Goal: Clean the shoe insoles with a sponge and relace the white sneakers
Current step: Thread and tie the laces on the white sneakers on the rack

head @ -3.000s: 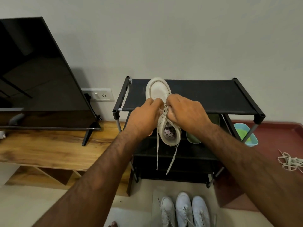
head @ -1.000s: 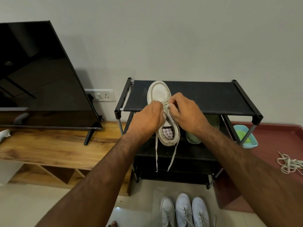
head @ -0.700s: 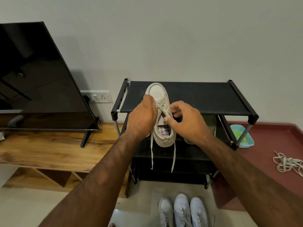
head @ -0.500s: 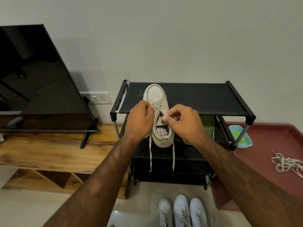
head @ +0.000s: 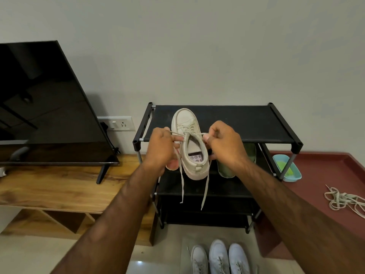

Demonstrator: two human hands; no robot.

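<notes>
Sneaker: one off-white sneaker point(head: 189, 143) lies at the front-left part of the shoe rack's point(head: 246, 123) top shelf. The toe points to the wall and the heel overhangs the front edge towards me.
Left hand: my left hand point(head: 161, 149) is at the sneaker's left side, fingers curled, thumb and forefinger pinching the lace point(head: 206, 186).
Right hand: my right hand point(head: 225, 145) is at the right side, fingers curled, pinching the other run of the lace beside the top eyelets.
Lace: it is drawn sideways across the upper eyelets between my two hands. Both loose ends hang below the heel, in front of the lower shelves.
Inside the shoe: a dotted insole point(head: 195, 158) shows at the heel.
Second shelf: a green insole point(head: 225, 171) is just right of the heel, and a pink piece point(head: 172, 165) is mostly hidden by my left hand.
Right of rack: a blue basin point(head: 296, 175) sits on the red ledge, with loose laces point(head: 343, 200) nearer me.
Floor: three white sneakers point(head: 219, 258) stand side by side in front of the rack.
Left of rack: a dark TV point(head: 39, 105) stands on a wooden bench point(head: 59, 186).
</notes>
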